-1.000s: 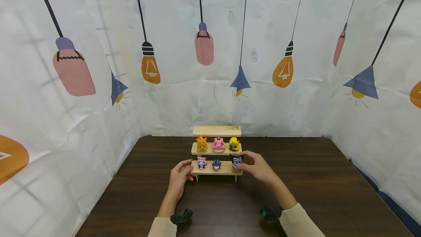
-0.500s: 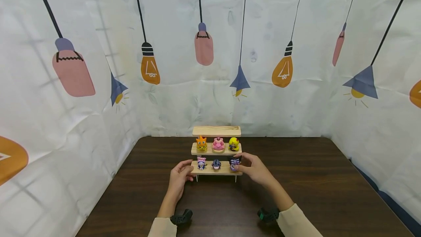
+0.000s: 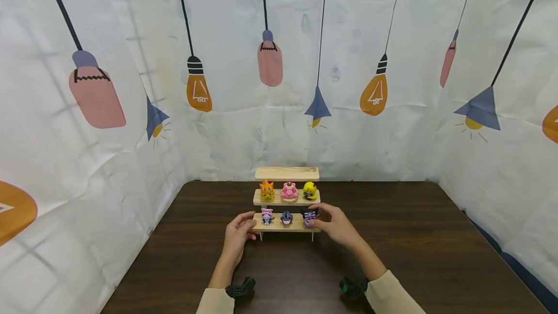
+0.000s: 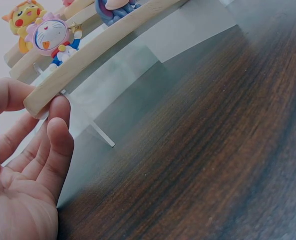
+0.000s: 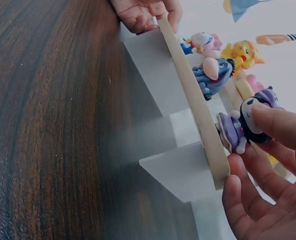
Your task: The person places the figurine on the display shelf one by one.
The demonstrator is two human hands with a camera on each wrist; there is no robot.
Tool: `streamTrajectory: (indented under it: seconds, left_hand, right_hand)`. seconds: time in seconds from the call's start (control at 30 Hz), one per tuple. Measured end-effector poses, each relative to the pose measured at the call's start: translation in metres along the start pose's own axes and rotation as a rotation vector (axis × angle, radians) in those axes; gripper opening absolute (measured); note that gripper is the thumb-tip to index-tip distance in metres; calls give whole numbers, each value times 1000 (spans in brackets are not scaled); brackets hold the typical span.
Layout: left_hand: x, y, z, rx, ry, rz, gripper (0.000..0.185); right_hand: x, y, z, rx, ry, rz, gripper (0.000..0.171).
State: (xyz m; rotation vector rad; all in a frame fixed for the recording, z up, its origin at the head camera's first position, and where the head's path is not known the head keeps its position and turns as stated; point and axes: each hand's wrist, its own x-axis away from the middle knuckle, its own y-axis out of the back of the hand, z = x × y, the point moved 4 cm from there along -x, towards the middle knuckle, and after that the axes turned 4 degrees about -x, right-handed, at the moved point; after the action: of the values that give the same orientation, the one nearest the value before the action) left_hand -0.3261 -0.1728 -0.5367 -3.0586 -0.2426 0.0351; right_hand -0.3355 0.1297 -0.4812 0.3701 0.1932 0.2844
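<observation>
Right hand (image 3: 335, 224) has lowered the small purple striped figurine (image 3: 310, 217) onto the bottom wooden shelf (image 3: 285, 227), right end, fingers pinching it; left hand (image 3: 239, 233) grips the left end

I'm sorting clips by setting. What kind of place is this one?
Probably a staged indoor recording booth, not a lived-in room: a wrinkled fabric backdrop printed with cartoon lamps closes in a dark wood table, which holds only a small tiered wooden stand of toy figures.
</observation>
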Motion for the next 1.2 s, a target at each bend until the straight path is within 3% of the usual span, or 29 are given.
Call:
streamTrajectory:
  seconds: [0.57, 0.97, 1.2]
  left_hand:
    - [0, 1, 1, 0, -8, 2, 36]
    - [1, 1, 1, -3, 8, -6, 35]
    - [0, 1, 1, 3, 16, 2, 37]
  right_hand:
    - [-1, 0, -2, 22, 7, -8, 36]
    - [2, 5, 2, 23, 17, 37, 38]
    - [5, 15, 6, 21, 48, 114, 41]
